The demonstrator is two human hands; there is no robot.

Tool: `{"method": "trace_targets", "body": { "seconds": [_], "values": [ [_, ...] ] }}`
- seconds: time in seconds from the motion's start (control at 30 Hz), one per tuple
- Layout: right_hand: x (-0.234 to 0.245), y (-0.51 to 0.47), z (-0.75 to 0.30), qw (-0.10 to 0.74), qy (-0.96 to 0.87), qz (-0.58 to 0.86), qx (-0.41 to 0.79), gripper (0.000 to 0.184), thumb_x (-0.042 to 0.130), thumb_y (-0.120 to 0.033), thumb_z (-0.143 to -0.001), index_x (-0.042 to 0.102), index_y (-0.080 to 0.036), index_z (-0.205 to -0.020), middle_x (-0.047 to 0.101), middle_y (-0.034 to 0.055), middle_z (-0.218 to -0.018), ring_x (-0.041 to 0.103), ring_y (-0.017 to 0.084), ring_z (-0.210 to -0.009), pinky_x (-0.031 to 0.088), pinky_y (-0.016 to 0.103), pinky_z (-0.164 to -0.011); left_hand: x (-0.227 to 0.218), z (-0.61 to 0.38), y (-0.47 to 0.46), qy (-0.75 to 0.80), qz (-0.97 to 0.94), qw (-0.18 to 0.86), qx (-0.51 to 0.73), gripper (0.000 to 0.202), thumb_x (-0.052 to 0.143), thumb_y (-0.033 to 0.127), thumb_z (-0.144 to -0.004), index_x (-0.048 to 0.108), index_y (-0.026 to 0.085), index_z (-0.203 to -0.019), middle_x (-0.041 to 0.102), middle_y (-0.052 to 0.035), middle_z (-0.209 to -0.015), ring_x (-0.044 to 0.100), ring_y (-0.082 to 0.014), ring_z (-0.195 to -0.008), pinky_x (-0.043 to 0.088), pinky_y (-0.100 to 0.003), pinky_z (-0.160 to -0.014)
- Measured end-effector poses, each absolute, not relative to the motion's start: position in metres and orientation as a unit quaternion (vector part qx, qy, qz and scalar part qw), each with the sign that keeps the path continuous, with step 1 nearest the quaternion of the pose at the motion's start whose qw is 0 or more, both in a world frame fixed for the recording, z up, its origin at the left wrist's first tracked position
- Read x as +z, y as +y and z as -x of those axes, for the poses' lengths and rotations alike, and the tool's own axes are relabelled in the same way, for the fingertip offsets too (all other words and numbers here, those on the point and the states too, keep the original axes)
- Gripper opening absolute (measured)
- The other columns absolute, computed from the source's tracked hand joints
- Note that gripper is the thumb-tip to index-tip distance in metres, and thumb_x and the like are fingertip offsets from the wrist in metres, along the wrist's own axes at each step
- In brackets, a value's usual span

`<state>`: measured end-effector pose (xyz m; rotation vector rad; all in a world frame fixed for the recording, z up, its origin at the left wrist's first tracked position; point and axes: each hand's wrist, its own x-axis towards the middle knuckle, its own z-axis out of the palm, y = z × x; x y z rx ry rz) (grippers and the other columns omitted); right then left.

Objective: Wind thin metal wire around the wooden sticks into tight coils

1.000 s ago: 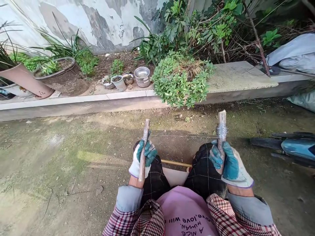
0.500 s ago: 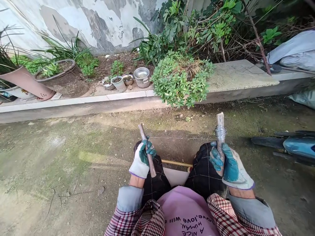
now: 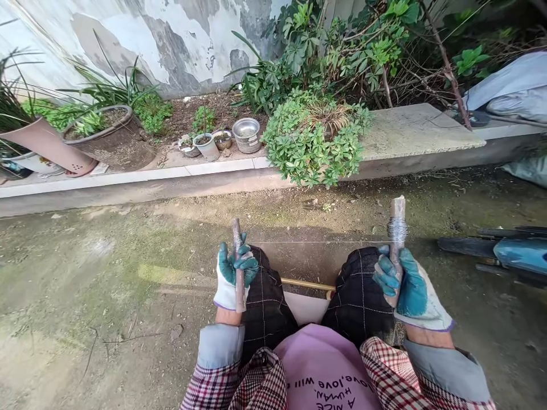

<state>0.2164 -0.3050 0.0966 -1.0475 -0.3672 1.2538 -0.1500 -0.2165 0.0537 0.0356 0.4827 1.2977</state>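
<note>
My left hand (image 3: pixel 234 270), in a white and teal work glove, is closed round a thin wooden stick (image 3: pixel 237 245) held nearly upright. A little wire shows on that stick near the fingers. Over on the right, my gloved right hand (image 3: pixel 410 285) grips a thicker wooden stick (image 3: pixel 398 208). A thick coil of wire (image 3: pixel 397 229) is wound round it just above the fingers. One thin strand of wire (image 3: pixel 320 242) runs nearly level between the two sticks, above my knees.
A raised ledge (image 3: pixel 205 169) crosses ahead, bearing a metal pot (image 3: pixel 247 136), a large planter (image 3: pixel 111 148) and a leafy plant (image 3: pixel 316 154). A blue object with black parts (image 3: pixel 517 251) lies at the right. A yellow rod (image 3: pixel 307 283) shows between my knees.
My hands have moved farther apart, the left one leftward and the right one rightward. The left stick has turned from a slant to nearly upright.
</note>
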Motion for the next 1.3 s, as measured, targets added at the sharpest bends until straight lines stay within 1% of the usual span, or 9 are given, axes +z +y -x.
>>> {"method": "trace_targets", "body": {
  "seconds": [0.13,0.27,0.43,0.53,0.63,0.77,0.87,1.07,1.3],
  "values": [
    [0.093,-0.307,-0.23,0.671,-0.156,0.468,0.553,0.039,0.086,-0.053,-0.08,0.074,-0.018,-0.094,0.041,-0.0073,-0.06,0.031,0.006,-0.045,0.032,0.016,-0.034,0.051,0.142,-0.216,0.35,-0.144,0.736,0.561,0.04,0.086,0.017,-0.077,0.068,0.016,-0.112,0.053,0.0084,-0.064,0.047,-0.0044,-0.047,0.04,-0.017,-0.046],
    [0.094,-0.31,-0.247,0.682,-0.162,0.475,0.532,0.036,0.081,-0.053,-0.084,0.073,-0.019,-0.094,0.039,-0.0065,-0.061,0.03,0.007,-0.047,0.03,0.018,-0.035,0.05,0.129,-0.22,0.435,-0.213,0.697,0.529,0.041,0.092,0.023,-0.069,0.068,0.017,-0.101,0.066,0.0032,-0.072,0.06,-0.0092,-0.056,0.05,-0.022,-0.056],
    [0.092,-0.315,-0.261,0.694,-0.166,0.486,0.505,0.036,0.08,-0.05,-0.085,0.073,-0.017,-0.097,0.038,-0.0052,-0.062,0.032,0.008,-0.045,0.028,0.021,-0.034,0.045,0.135,-0.217,0.402,-0.174,0.727,0.529,0.03,0.086,0.034,-0.081,0.065,0.018,-0.095,0.061,0.0044,-0.069,0.053,-0.0078,-0.051,0.046,-0.021,-0.049],
    [0.089,-0.317,-0.265,0.696,-0.151,0.488,0.505,0.034,0.08,-0.05,-0.084,0.073,-0.018,-0.095,0.038,-0.0049,-0.061,0.033,0.008,-0.045,0.028,0.021,-0.035,0.043,0.144,-0.213,0.342,-0.118,0.757,0.544,0.02,0.08,0.022,-0.086,0.065,0.017,-0.099,0.055,0.0069,-0.069,0.04,-0.0015,-0.045,0.036,-0.015,-0.044],
    [0.089,-0.317,-0.266,0.698,-0.14,0.487,0.506,0.033,0.082,-0.048,-0.082,0.074,-0.018,-0.092,0.037,-0.0056,-0.06,0.031,0.007,-0.045,0.029,0.02,-0.035,0.041,0.15,-0.21,0.358,-0.126,0.741,0.554,0.026,0.082,0.012,-0.08,0.064,0.017,-0.099,0.043,0.012,-0.061,0.033,0.0,-0.041,0.03,-0.014,-0.041],
    [0.092,-0.316,-0.269,0.703,-0.15,0.496,0.487,0.032,0.082,-0.048,-0.081,0.074,-0.019,-0.091,0.036,-0.0055,-0.06,0.029,0.008,-0.046,0.027,0.021,-0.036,0.036,0.151,-0.209,0.466,-0.183,0.661,0.559,0.04,0.091,0.02,-0.068,0.061,0.017,-0.094,0.056,0.009,-0.065,0.048,-0.0038,-0.045,0.038,-0.017,-0.044],
    [0.094,-0.316,-0.276,0.709,-0.161,0.505,0.466,0.033,0.083,-0.05,-0.079,0.075,-0.02,-0.089,0.036,-0.0051,-0.06,0.028,0.008,-0.046,0.022,0.024,-0.037,0.033,0.151,-0.208,0.489,-0.193,0.637,0.563,0.038,0.09,0.026,-0.068,0.06,0.018,-0.089,0.063,0.0059,-0.068,0.055,-0.0075,-0.047,0.044,-0.02,-0.045],
    [0.096,-0.319,-0.304,0.737,-0.149,0.513,0.414,0.031,0.08,-0.051,-0.08,0.073,-0.021,-0.082,0.03,-0.0068,-0.06,0.019,0.008,-0.045,0.008,0.029,-0.039,0.038,0.174,-0.2,0.403,-0.097,0.691,0.592,0.028,0.082,0.012,-0.078,0.062,0.017,-0.096,0.06,0.0079,-0.071,0.044,-0.0007,-0.043,0.039,-0.013,-0.041],
    [0.09,-0.321,-0.344,0.749,-0.105,0.551,0.353,0.034,0.062,-0.042,-0.1,0.068,-0.02,-0.075,0.033,-0.0054,-0.06,0.024,0.006,-0.044,0.009,0.028,-0.042,0.043,0.195,-0.193,0.464,-0.089,0.666,0.577,0.022,0.075,0.009,-0.082,0.063,0.017,-0.099,0.059,0.0066,-0.066,0.047,-0.0047,-0.041,0.042,-0.017,-0.038]
  ]
}}
